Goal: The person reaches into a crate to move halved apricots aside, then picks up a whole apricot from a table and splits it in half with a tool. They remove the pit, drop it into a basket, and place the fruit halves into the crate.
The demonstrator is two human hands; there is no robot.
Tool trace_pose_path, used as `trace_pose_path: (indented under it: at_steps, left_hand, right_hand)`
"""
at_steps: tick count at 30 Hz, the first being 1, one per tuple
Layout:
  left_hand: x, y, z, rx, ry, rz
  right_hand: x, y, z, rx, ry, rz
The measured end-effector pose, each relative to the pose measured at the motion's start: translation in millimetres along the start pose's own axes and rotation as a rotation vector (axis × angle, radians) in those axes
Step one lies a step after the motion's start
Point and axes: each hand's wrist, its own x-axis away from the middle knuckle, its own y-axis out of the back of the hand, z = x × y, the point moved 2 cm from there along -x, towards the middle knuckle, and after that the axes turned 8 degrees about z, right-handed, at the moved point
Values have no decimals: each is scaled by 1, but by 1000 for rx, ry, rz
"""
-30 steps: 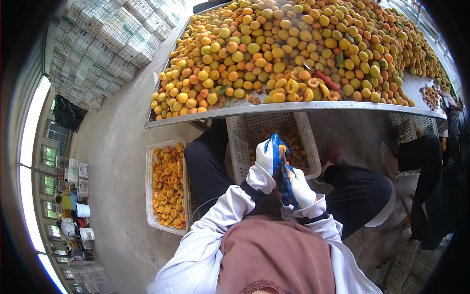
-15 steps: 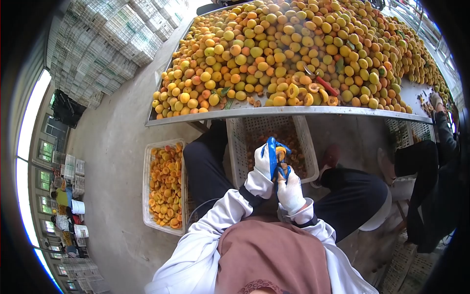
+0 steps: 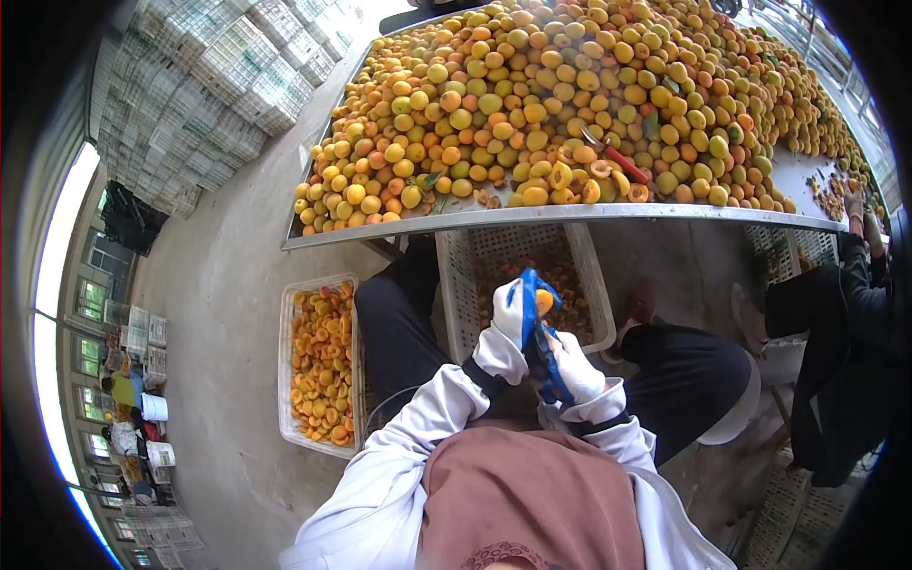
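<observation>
In white gloves with blue-coated palms, both hands meet above the crate below the table. My left hand is closed around a piece of apricot, whose orange side shows between the blue fingers. Just below and to the right, my right hand has its fingers curled in, their tips close to the left palm. Whatever it may hold is hidden by the glove. Under the hands stands a white perforated crate with brownish apricot scraps inside. To the left, a white crate holds halved apricots.
A metal-edged table carries a large heap of whole apricots. On the heap lies a red-handled tool, near several cut apricots. A co-worker's hand reaches in at the right. Stacked crates stand at left.
My right hand has turned and drawn slightly down and right, away from the apricot. My left hand keeps the fruit in nearly the same place. The co-worker's hand has shifted on the table.
</observation>
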Motion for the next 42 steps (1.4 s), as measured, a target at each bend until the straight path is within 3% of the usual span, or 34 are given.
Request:
trace_pose_path:
  at_steps: [1, 3, 4, 5, 8, 10, 11, 16, 18, 20, 22, 23, 25, 29, 31, 33, 35, 36, 38, 39, 42]
  left_hand:
    - [-2, 1, -3, 1, -2, 0]
    - [-8, -1, -11, 69, 22, 204]
    - [-11, 1, -14, -10, 61, 266]
    - [-11, 0, -16, -7, 52, 262]
    - [-11, -5, -18, 246, 278, 206]
    - [-9, -4, -24, 302, 312, 224]
    - [-8, -2, -27, 358, 351, 244]
    - [-8, 3, -19, 351, 429, 291]
    - [-8, 5, -9, 401, 387, -5]
    - [-10, 15, -2, 379, 398, -55]
    - [-13, 26, 0, 323, 363, -135]
    - [-13, 33, -4, 451, 348, -146]
    - [-16, 55, -29, 279, 200, -203]
    - [4, 139, -91, -70, -99, -487]
    - [31, 188, -119, -236, -43, -632]
    - [58, 236, -125, -432, 41, -821]
    - [88, 321, -89, -1089, 36, -886]
    - [91, 314, -97, -1093, 35, -882]
    - [91, 294, -110, -1416, 102, -876]
    - [78, 284, -112, -1253, -36, -770]
    - [17, 230, -114, -1203, -134, -504]
  right_hand:
    - [3, 0, 3, 2, 1, 0]
    - [11, -11, 11, -453, -153, 187]
    - [9, -12, 9, -482, -151, 144]
    - [9, -12, 9, -472, -152, 146]
    - [8, -11, 8, -315, -66, 111]
    - [5, -10, 6, -142, -5, -81]
    - [4, -10, 5, -143, -5, -79]
    - [1, -9, 0, 94, 111, -114]
    - [4, -8, 2, 89, 105, -82]
    - [6, -4, 0, 81, 96, -47]
    - [3, 5, -3, 258, 110, -138]
    - [0, 6, -6, 253, 108, -134]
    - [-4, 11, -2, 1053, 88, -432]
    - [5, 4, 17, 1005, 118, -509]
    - [2, 10, 10, 1062, 95, -495]
    - [3, 3, 15, 1184, -89, -526]
    - [0, 5, 13, 1204, -116, -527]
    - [-5, 13, 3, 1259, -116, -466]
    - [-22, 39, -32, 1394, -216, -306]
    - [-23, 39, -38, 1430, -272, -252]
    - [-34, 46, -47, 1432, -370, -234]
